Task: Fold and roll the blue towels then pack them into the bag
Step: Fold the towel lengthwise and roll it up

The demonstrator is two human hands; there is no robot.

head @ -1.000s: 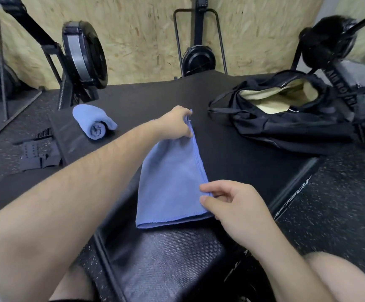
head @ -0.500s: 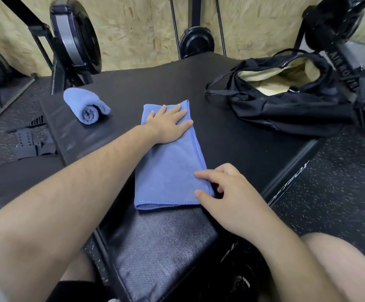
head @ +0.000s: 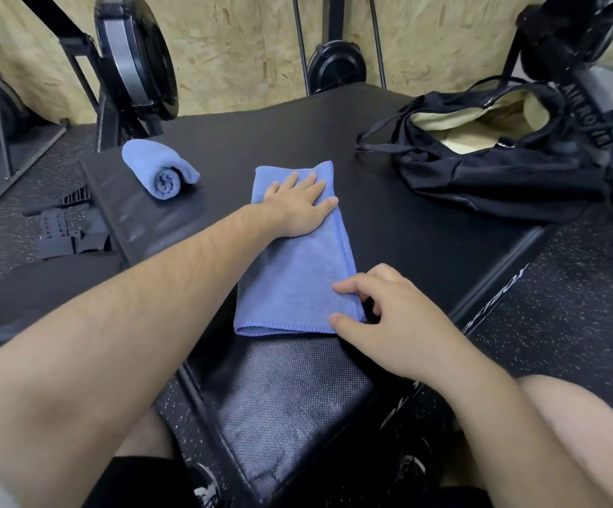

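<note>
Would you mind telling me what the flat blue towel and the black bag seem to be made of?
Flat blue towel: probably microfibre or fine terry; matte, fuzzy nap, stitched hem along the near edge.
Black bag: seemingly a thin synthetic weave such as nylon; it slumps limply with a faint sheen, and has a pale cream lining.

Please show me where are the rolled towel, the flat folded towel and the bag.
rolled towel [head: 158, 170]: head view, on its upper curved side.
flat folded towel [head: 294, 287]: head view, on its bare middle, between the hands.
bag [head: 499, 177]: head view, on its black front wall.
</note>
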